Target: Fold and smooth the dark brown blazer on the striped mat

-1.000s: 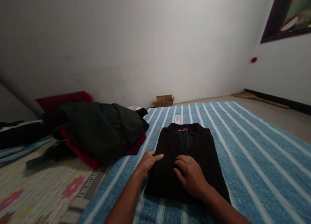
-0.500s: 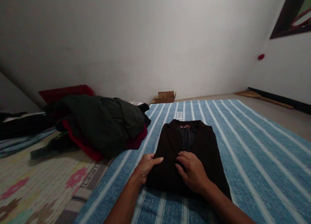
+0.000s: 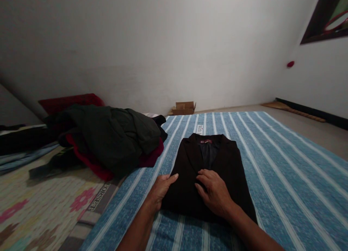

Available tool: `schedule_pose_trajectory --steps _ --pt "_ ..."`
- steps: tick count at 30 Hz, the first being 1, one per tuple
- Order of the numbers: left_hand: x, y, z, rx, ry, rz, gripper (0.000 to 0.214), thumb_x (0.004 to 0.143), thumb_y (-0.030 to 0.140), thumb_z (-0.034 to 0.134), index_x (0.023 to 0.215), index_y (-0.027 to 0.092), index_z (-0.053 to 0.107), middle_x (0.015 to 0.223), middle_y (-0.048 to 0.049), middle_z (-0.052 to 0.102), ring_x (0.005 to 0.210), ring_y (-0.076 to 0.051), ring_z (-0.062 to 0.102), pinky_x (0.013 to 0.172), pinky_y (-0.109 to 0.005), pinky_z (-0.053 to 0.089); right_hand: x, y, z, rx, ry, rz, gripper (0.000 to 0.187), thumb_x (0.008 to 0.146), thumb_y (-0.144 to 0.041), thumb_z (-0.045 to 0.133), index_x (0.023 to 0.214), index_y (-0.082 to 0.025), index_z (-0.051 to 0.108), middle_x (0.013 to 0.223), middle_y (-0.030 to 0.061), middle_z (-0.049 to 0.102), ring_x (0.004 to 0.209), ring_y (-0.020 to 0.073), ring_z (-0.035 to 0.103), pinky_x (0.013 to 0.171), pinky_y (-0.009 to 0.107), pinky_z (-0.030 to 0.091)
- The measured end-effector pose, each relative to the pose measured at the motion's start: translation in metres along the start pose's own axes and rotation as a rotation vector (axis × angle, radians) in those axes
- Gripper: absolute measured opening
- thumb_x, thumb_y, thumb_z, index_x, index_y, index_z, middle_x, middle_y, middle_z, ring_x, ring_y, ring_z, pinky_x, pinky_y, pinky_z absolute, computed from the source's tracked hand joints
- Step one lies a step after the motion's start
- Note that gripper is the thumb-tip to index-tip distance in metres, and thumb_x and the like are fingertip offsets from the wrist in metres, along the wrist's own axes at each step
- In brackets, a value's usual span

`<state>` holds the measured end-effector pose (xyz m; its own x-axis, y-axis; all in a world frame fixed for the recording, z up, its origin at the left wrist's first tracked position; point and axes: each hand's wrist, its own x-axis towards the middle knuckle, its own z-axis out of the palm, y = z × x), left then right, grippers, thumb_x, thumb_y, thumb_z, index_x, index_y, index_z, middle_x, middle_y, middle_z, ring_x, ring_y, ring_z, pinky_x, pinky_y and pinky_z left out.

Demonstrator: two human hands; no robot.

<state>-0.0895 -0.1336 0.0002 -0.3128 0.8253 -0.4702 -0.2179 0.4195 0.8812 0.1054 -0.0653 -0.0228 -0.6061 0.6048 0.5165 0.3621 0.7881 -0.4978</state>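
A dark blazer lies folded into a neat rectangle, its collar and label facing away from me. My left hand is at its lower left edge, thumb on top and the other fingers tucked at the side, partly hidden, gripping the edge. Across the front of the blazer rests my right hand, palm down, its fingers slightly bent and the thumb apart. Dark lining shows in the neck opening. Under the blazer is a blue and white striped sheet.
To the left is a heap of clothes, dark green on top with red and maroon below. It sits partly on a floral mat. A small cardboard box stands near the back wall. A rope-like item lies along the right wall.
My left hand has shifted slightly left along the blazer's edge, its thumb now less far over the cloth. My right hand stays on the front. The view has turned slightly.
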Motion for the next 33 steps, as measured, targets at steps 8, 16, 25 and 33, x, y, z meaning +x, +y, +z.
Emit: schedule_pose_trajectory --steps 8,16,25,33 --pt "-0.009 -0.004 -0.009 0.105 -0.008 0.053 0.030 0.066 0.042 0.070 0.074 0.014 0.062 0.069 -0.0052 0.069 0.065 -0.020 0.064 0.062 -0.029 0.048 0.000 0.000 0.000 0.009 -0.004 0.008 0.015 0.084 -0.023 0.052 0.093 -0.020 0.064 0.105 0.0072 0.062 0.101 0.0206 0.055 0.090 0.036 0.043" --pt "-0.008 -0.009 -0.007 0.357 0.221 0.217 0.039 0.063 0.046 0.067 0.052 0.019 0.041 0.047 0.0069 0.043 0.046 -0.010 0.042 0.046 -0.022 0.030 0.000 0.001 0.002 0.010 0.019 -0.003 0.014 0.084 -0.022 0.053 0.093 -0.020 0.064 0.106 0.0075 0.062 0.101 0.0208 0.055 0.090 0.036 0.043" --pt "-0.012 -0.004 -0.011 0.422 0.217 0.258 0.046 0.058 0.056 0.066 0.052 0.020 0.038 0.049 0.0076 0.035 0.048 -0.010 0.034 0.047 -0.022 0.025 0.000 0.000 0.001 0.005 0.021 -0.009 0.014 0.084 -0.023 0.052 0.092 -0.021 0.063 0.105 0.0069 0.062 0.101 0.0205 0.055 0.089 0.036 0.044" --pt "-0.009 -0.013 -0.011 0.355 0.201 0.231 0.047 0.058 0.055 0.068 0.053 0.020 0.037 0.048 0.0081 0.036 0.047 -0.009 0.035 0.046 -0.022 0.023 -0.001 0.001 0.003 0.016 0.005 0.010 0.015 0.084 -0.022 0.052 0.094 -0.021 0.064 0.106 0.0071 0.062 0.102 0.0217 0.055 0.090 0.038 0.043"
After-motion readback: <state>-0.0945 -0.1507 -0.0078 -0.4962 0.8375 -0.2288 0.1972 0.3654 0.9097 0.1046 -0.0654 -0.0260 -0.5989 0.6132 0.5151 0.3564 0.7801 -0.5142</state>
